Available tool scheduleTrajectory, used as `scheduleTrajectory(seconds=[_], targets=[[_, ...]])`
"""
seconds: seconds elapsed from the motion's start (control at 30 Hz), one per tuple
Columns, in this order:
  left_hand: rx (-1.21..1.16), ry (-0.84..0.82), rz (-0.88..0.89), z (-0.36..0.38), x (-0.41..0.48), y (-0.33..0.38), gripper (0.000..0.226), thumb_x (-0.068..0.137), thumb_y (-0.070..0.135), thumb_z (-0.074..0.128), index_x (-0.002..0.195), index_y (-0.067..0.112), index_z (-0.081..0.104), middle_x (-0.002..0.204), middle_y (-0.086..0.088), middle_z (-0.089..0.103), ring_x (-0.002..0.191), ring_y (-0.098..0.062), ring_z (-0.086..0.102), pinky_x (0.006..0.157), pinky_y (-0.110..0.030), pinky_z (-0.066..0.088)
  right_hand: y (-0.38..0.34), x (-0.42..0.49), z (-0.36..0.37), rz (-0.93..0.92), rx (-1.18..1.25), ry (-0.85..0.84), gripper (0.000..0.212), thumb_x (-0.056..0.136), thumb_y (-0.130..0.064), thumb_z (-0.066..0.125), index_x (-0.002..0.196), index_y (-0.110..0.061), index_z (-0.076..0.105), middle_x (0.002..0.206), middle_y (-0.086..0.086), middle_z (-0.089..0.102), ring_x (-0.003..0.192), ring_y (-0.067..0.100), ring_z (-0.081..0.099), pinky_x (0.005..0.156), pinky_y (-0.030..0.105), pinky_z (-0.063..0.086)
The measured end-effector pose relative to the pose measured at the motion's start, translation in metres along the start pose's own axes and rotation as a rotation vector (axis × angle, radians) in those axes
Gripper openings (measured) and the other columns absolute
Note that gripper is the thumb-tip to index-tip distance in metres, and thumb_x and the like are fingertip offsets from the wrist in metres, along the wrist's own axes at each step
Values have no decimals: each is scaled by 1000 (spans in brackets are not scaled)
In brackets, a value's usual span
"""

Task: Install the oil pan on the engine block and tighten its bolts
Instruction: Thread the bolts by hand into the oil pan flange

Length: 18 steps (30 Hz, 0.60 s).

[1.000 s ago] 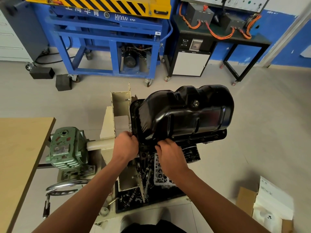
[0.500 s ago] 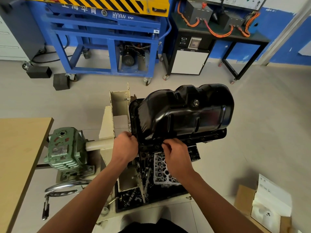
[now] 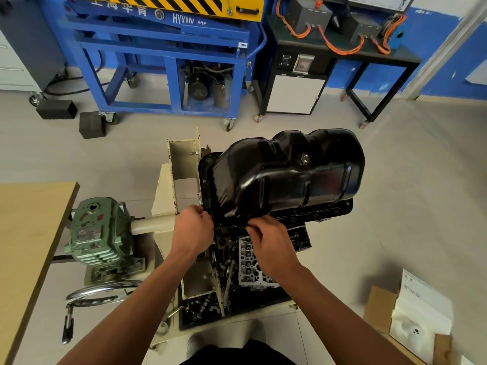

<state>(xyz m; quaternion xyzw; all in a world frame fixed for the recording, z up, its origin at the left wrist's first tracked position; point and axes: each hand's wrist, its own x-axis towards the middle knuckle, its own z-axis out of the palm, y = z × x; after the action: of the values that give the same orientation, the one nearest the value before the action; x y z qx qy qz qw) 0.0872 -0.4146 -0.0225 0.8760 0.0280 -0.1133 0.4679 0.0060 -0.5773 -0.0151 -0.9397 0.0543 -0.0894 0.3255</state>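
fingers [image 3: 203, 211] of the left hand [image 3: 193, 227] are curled over the near-left corner of the oil pan [image 3: 287, 177], gripping its flange [image 3: 316, 214]. fingertips [image 3: 252, 228] of the right hand [image 3: 268, 241] are drawn together in a pinch at the near edge of that flange; whether they hold a bolt or the flange lip cannot be determined, as the item is too small to resolve. the oil pan sits sump-up on the engine block [image 3: 300, 239], with the drain plug [image 3: 304, 158] facing the viewer. no bolt heads can be confirmed along the flange. handling: the pan appears to be pressed sheet steel, rigid, moderately light and glossy, so the painted sump is likely to be slippery. take hold at the flat flange, not the curved sump, and keep one hand on it until several bolts are started, since an unsecured pan may shift off its holes. surroundings: the block hangs on a cream engine stand [image 3: 181, 164] just to the left, driven by a green gearbox [image 3: 97, 233] with a chrome handwheel [image 3: 102, 291]. below the hands lie a cylinder head [image 3: 250, 262] and a black parts tray [image 3: 237, 309]. the stand upright crowds the left flange side and may restrict tool access there. a wooden table [image 3: 29, 233] stands well to the left.
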Motion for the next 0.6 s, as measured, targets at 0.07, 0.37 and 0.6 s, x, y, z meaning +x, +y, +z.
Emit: scheduleTrajectory(seconds=[0.07,0.37,0.6], targets=[[3,-1,4,0,0,0,34,102,12,45,72,24,54,72,-5,67,61,-21,65,48,-27,46,-1,0,1,-1,-2,-1,16,98,-10,57,106,-4,71,103,9,65,89,19,61,83,33,52],[-14,-8,-14,0,1,0,30,101,12,46,75,22,57,72,-6,68,59,-21,64,47,-27,46,-10,1,6,-2,-120,-41,21,102,-16,51,107,-7,70,107,9,64,92,21,62,81,31,51],[-29,-15,-6,-2,0,0,28,100,11,46,76,18,60,72,-8,70,61,-26,68,54,-38,57,-17,-3,11,35,-153,-17,25,103,-17,48,114,-7,69,114,9,64,98,23,63,85,30,51]])
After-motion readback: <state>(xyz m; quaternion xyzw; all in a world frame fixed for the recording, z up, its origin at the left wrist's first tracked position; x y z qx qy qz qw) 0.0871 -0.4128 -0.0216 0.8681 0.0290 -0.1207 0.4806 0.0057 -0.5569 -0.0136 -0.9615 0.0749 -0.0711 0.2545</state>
